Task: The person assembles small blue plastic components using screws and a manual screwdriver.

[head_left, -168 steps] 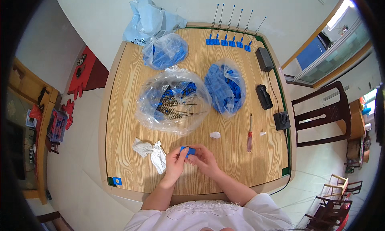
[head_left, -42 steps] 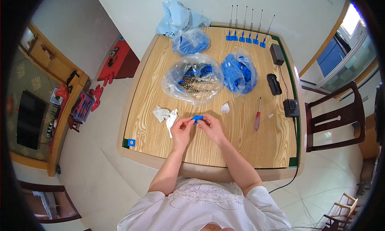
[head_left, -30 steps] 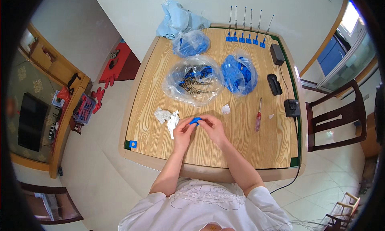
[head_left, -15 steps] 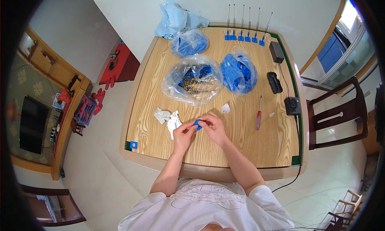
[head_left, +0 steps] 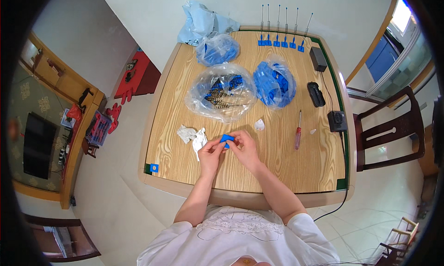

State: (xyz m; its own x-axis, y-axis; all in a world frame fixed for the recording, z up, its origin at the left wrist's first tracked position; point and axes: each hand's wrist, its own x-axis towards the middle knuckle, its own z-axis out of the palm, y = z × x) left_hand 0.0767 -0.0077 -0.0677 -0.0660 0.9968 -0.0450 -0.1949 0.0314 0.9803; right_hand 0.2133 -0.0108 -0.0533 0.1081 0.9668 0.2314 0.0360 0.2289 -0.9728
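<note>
Between my fingers, above the near middle of the table, is a small blue plastic piece (head_left: 226,138); its exact shape is partly covered. My left hand (head_left: 211,151) pinches it from the left, and my right hand (head_left: 243,148) grips it from the right with thumb and fingers. A crumpled white glove or cloth (head_left: 200,140) lies close beside my left hand. Farther off stands an open clear bag (head_left: 194,102) with dark springs and blue parts inside. Another clear bag (head_left: 276,88), full of blue pieces, sits to its right.
Several blue-based spring rods (head_left: 277,43) stand along the far edge. On the right lie a screwdriver (head_left: 298,134), a black case (head_left: 317,94) and a black corded box (head_left: 337,122). A blue square piece (head_left: 154,168) lies at the near left corner. A wooden chair (head_left: 391,132) stands right of the table.
The blue piece has been turned in my fingers and more of its top shows. My right hand has shifted slightly to the left, and both hands keep hold of the piece.
</note>
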